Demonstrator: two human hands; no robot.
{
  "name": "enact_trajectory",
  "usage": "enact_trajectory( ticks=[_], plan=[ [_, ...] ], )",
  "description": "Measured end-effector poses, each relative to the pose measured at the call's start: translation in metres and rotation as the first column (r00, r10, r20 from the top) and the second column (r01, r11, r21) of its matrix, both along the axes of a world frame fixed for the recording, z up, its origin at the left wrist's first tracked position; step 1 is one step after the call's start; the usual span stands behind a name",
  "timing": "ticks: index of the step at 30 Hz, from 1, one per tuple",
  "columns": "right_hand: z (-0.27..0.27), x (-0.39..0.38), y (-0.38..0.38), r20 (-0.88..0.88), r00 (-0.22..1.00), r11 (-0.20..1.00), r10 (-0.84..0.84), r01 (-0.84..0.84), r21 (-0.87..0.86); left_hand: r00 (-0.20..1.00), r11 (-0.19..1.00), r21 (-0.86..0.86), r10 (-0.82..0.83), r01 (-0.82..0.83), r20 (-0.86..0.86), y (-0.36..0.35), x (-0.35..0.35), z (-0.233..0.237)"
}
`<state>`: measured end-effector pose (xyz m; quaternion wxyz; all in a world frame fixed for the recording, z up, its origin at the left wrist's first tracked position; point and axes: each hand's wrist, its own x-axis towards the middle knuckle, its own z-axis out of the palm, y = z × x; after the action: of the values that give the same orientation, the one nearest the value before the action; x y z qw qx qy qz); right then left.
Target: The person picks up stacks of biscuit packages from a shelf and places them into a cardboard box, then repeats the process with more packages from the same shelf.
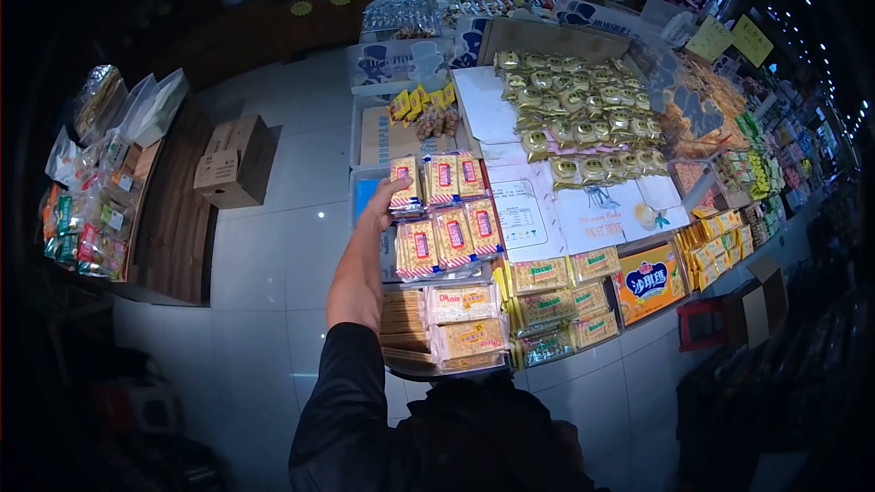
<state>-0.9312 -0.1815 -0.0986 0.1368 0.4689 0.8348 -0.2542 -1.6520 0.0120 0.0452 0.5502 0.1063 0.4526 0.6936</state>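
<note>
Here, left hand (pixel 386 198) on smooth rectangular packet (pixel 405 169), crinkled gold wrappers (pixel 609 134).

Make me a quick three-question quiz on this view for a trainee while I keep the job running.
1. Multiple choice: what does the left hand touch? (a) a cardboard box; (b) a cracker packet; (c) a yellow sign.
2. True or false: the gold-wrapped packets lie nearer the camera than the orange box.
3. Which English word do the packets with green lettering show?

Key: 1: b. 2: False; the gold-wrapped packets lie farther off than the orange box. 3: Biscuit.
</note>
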Motion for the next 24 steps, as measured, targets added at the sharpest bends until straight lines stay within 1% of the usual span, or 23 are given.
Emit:
enact_trajectory(
  ticks=[2,4,7,9,10,11,13,14,15,16,17,18,19,20,21,22,23,24],
  plan=[
    [-0.002,0.001,-0.001,-0.006,1.0,1.0,0.011,-0.011,0.001,0.998,0.999,0.031,-0.04,0.038,0.055,-0.006,-0.007,-0.004],
    [-0.004,-0.001,-0.003,-0.059,0.998,0.999,-0.034,0.033,-0.021,0.997,0.999,0.037,-0.029,0.026,0.075,-0.016,-0.005,0.006],
    [-0.004,-0.001,-0.003,-0.071,0.997,0.999,-0.027,0.025,-0.029,0.992,0.998,0.063,-0.007,-0.001,0.125,-0.031,-0.008,0.009],
    [-0.004,0.0,-0.001,-0.06,0.998,1.0,-0.015,0.014,-0.021,0.979,0.989,0.11,0.081,-0.103,0.19,-0.04,-0.012,0.009],
    [-0.006,-0.001,0.0,-0.051,0.999,1.0,-0.001,0.0,-0.015,0.977,0.983,0.152,0.073,-0.105,0.202,-0.048,-0.014,0.01],
    [-0.007,-0.001,0.002,-0.039,0.999,1.0,0.013,-0.013,-0.003,0.977,0.983,0.15,0.078,-0.109,0.2,-0.055,-0.015,0.01],
    [-0.012,0.001,0.004,-0.011,0.999,0.999,0.048,-0.047,0.024,0.955,0.95,0.238,0.135,-0.2,0.263,-0.072,-0.013,0.022],
    [-0.014,0.003,0.007,0.004,0.998,0.997,0.068,-0.068,0.042,0.957,0.939,0.287,0.11,-0.189,0.27,-0.078,-0.018,0.021],
    [-0.015,0.005,0.009,0.018,0.996,0.995,0.083,-0.083,0.053,0.956,0.939,0.284,0.113,-0.191,0.269,-0.084,-0.017,0.027],
    [-0.017,0.006,0.013,0.032,0.994,0.992,0.101,-0.103,0.069,0.96,0.907,0.37,0.107,-0.201,0.259,-0.091,-0.015,0.035],
    [-0.015,0.013,0.016,0.026,0.995,0.994,0.098,-0.099,0.053,0.963,0.868,0.45,0.104,-0.209,0.248,-0.099,-0.013,0.042],
    [-0.01,0.018,0.02,0.02,0.995,0.995,0.094,-0.095,0.037,0.962,0.855,0.477,0.085,-0.205,0.26,-0.105,-0.016,0.042],
    [-0.002,0.021,0.028,0.008,0.996,0.996,0.085,-0.085,0.013,0.962,0.854,0.475,0.095,-0.211,0.256,-0.111,-0.009,0.057],
    [0.008,0.024,0.034,-0.026,1.0,0.998,0.01,-0.008,0.066,0.959,0.827,0.513,0.104,-0.23,0.264,-0.117,0.0,0.072],
    [0.041,0.004,0.04,-0.233,0.758,0.781,-0.609,0.524,-0.34,0.956,0.798,0.55,0.11,-0.248,0.272,-0.123,0.007,0.084],
    [0.082,-0.023,0.046,-0.331,0.039,0.259,-0.943,0.712,-0.653,0.963,0.772,0.599,0.062,-0.214,0.264,-0.128,0.002,0.077],
    [0.081,-0.012,0.06,-0.501,-0.022,0.4,-0.865,0.57,-0.718,0.964,0.771,0.599,0.067,-0.215,0.259,-0.133,0.008,0.082],
    [0.099,-0.019,0.081,-0.619,-0.021,0.558,-0.785,0.411,-0.721,0.967,0.745,0.628,0.092,-0.225,0.237,-0.136,0.019,0.094]
  ],
)
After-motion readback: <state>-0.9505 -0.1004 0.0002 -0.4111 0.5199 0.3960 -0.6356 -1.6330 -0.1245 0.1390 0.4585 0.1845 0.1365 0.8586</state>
